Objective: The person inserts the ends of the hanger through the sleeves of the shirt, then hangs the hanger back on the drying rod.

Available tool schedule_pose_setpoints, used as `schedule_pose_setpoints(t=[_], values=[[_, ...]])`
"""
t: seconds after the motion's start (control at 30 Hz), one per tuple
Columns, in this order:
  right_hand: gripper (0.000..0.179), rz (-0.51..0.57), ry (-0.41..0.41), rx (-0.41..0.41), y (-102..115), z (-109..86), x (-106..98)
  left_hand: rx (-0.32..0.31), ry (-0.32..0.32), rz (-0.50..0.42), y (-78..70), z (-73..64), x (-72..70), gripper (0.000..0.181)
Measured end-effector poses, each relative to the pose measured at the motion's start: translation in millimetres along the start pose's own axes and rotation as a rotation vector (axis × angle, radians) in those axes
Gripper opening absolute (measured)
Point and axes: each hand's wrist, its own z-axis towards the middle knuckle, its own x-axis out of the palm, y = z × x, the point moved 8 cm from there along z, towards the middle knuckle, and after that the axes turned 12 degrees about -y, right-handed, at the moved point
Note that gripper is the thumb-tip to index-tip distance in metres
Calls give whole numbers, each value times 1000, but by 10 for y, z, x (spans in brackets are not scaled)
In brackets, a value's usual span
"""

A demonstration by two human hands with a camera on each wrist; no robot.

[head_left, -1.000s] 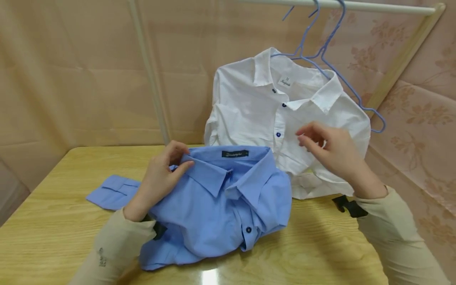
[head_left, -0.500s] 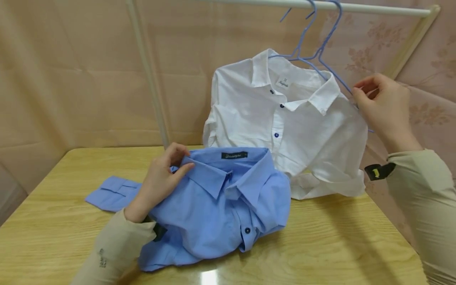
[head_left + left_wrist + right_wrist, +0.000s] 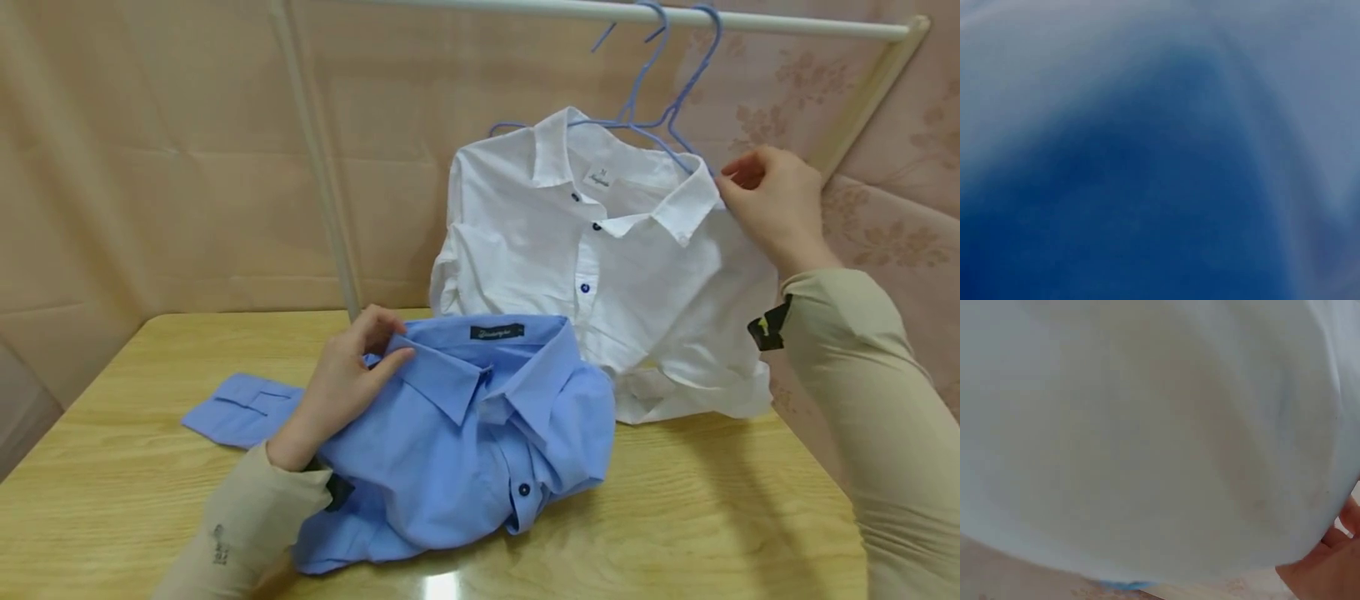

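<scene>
A blue shirt (image 3: 442, 433) with a dark neck label lies bunched on the table; my left hand (image 3: 345, 379) pinches the left end of its collar between thumb and fingers. Behind it a white shirt (image 3: 517, 225) hangs on a blue clothes hanger (image 3: 651, 132). A second blue clothes hanger (image 3: 697, 75) is behind and to the right. My right hand (image 3: 780, 204) pinches this second hanger's right arm beside the white collar; that arm's outer end is hidden. Blurred blue cloth (image 3: 1147, 200) fills the left wrist view, and white cloth (image 3: 1135, 450) most of the right wrist view.
A white rail (image 3: 510, 7) carries the hangers, with a pale upright post (image 3: 318, 167) at the left. The blue shirt's cuff (image 3: 243, 404) lies flat on the wooden table (image 3: 112, 467). Peach curtains (image 3: 187, 167) close off the back.
My right hand went from over the white shirt's front out to the rear hanger's right arm, then back left. That hanger's left end now shows behind the white shirt. My left hand stays put.
</scene>
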Motion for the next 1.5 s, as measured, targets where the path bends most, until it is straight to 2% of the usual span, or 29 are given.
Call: schedule_pose_setpoints(t=[0.3,0.47,0.63,0.83,1.0,1.13,1.27,1.5], values=[[40,21,76,-17,94,127,101,4,2,0,-21,-4,-5,25],[39,56,41,13,117,144,79,6,1,-2,-25,0,-5,25],[36,18,-18,13,124,143,7,14,-2,2,-27,-6,0,26],[14,43,-107,61,85,189,-188,25,-2,-6,-38,-11,9,26],[6,46,-153,109,48,223,-386,35,-3,-15,-51,-15,12,26],[22,15,-176,183,-22,187,-523,40,-6,-17,-45,-11,12,26],[33,-16,-237,253,-104,133,-685,33,-2,-20,-46,-10,11,26],[23,100,-321,312,-166,16,-930,24,-6,-24,-46,-10,5,26]])
